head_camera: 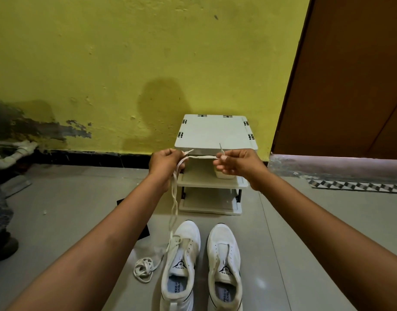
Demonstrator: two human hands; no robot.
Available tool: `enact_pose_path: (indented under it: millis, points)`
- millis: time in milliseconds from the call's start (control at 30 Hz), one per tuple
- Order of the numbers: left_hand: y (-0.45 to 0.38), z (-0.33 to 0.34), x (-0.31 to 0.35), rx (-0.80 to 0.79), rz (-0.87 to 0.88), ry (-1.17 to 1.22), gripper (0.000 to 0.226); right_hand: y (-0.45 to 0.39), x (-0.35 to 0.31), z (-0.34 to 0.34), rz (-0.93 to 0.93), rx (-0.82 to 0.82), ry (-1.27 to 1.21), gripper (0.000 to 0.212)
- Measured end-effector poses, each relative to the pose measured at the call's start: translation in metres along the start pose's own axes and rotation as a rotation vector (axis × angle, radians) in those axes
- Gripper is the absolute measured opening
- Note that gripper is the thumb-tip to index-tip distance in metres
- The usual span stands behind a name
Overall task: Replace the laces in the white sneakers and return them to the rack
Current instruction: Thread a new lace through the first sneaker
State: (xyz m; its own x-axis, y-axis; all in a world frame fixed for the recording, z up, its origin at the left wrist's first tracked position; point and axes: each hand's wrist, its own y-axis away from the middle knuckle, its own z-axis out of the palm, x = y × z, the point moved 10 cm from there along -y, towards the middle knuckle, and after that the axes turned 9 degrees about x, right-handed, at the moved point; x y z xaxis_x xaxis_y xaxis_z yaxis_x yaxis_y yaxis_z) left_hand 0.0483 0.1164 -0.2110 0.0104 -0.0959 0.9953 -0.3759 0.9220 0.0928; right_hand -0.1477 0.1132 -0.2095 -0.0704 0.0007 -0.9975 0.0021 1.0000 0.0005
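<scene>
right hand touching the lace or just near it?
Touching. The head view shows the right hand pinching the lace between thumb and fingers, with one lace end sticking up above the pinch. The left hand grips the same lace.

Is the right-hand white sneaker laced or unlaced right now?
Unlaced: the right-hand white sneaker shows bare eyelets and an exposed tongue, no lace across it.

Two sneakers (202, 263) side by side before the rack (212, 164); coiled lace (143, 270) left of them.
</scene>
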Motion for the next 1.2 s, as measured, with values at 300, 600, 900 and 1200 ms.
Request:
enact_pose_path:
  millis: [300,600,900,1200]
  points:
    - [0.014,0.026,0.021,-0.074,0.032,0.047,0.022,0.005,-0.030,0.001,-0.118,0.177,-0.093,0.018]
    - [0.023,0.032,0.028,-0.141,-0.009,0.233,0.024,0.013,-0.034,0.013,-0.083,0.124,-0.165,0.008]
    - [0.031,0.035,0.022,-0.120,-0.069,0.236,0.012,0.016,-0.032,0.023,-0.069,0.123,-0.245,0.010]
    - [0.043,0.038,0.026,-0.141,-0.096,0.198,0.014,0.019,-0.036,0.024,-0.114,0.157,-0.221,0.011]
